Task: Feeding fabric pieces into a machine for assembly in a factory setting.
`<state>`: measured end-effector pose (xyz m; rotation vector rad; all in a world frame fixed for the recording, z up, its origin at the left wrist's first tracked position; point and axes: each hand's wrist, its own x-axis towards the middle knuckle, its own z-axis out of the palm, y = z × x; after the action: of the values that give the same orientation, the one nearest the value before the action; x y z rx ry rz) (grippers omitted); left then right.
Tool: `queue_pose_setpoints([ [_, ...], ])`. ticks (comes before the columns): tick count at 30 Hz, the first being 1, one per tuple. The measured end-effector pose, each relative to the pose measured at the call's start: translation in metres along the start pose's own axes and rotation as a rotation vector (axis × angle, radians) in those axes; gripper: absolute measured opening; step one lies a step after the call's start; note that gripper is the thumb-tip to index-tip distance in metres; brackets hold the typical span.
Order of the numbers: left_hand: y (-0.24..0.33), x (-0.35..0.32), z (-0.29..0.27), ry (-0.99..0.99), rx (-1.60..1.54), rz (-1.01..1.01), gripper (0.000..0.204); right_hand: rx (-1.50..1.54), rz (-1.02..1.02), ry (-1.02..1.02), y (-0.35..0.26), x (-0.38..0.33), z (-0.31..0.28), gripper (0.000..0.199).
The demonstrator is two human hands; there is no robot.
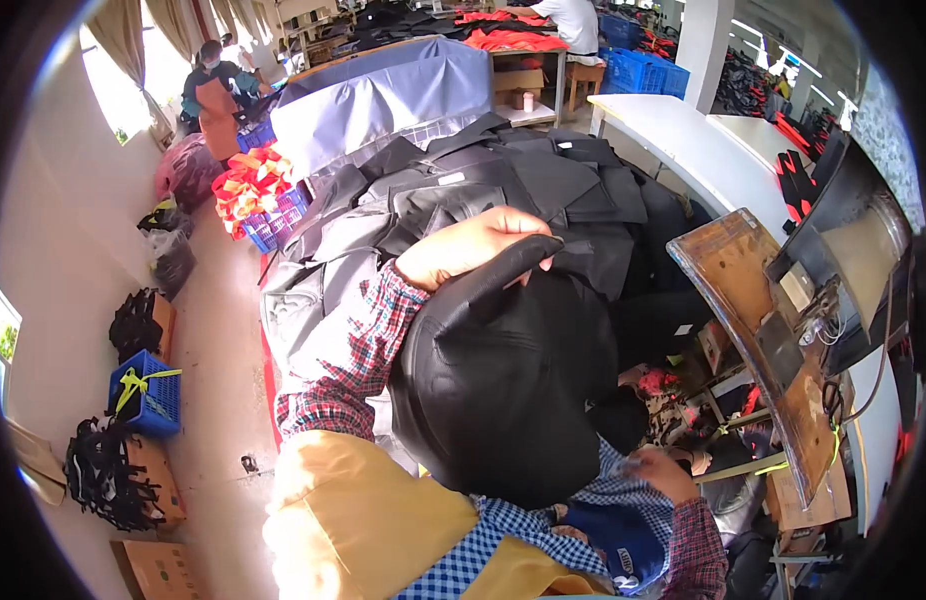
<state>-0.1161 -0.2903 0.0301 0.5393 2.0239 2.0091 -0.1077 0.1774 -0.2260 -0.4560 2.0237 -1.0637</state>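
My left hand (488,245) is closed on the rolled upper edge of a large black sheet of smooth, padded-looking material (503,380). The sheet bulges down from that grip toward my lap and hides part of what lies behind it. Low on the right, my right hand (665,474) is beside the sheet's lower edge, near the blue checked cloth on my lap. Its fingers are blurred, so whether they hold anything does not show. Beyond my left hand spreads a wide heap of similar flat black pieces (453,200).
At my right stands a worn wooden machine table (728,265) with scissors (833,400) on it. A long white table (673,135) reaches back. Blue crates (148,395) and cardboard boxes line the left aisle. A crate (278,222) holds red strips. Other people work farther off.
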Motion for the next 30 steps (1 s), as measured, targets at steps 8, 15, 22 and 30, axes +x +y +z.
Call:
queue_pose_setpoints([
  [8,0.006,0.000,0.006,-0.088,0.093,0.067,0.025,-0.872,-0.541,1.149,-0.097,0.032,-0.031,0.029],
  [15,-0.033,0.037,0.086,-0.151,0.718,0.212,0.031,0.360,-0.428,0.588,-0.232,-0.042,0.013,0.050],
  [22,-0.047,0.083,0.167,-0.226,0.809,0.324,0.038,0.480,-0.237,0.713,-0.226,-0.082,0.002,0.037],
  [30,-0.037,0.134,0.204,-0.795,0.277,0.047,0.060,0.563,-0.342,0.898,-0.185,-0.121,-0.036,0.020],
])
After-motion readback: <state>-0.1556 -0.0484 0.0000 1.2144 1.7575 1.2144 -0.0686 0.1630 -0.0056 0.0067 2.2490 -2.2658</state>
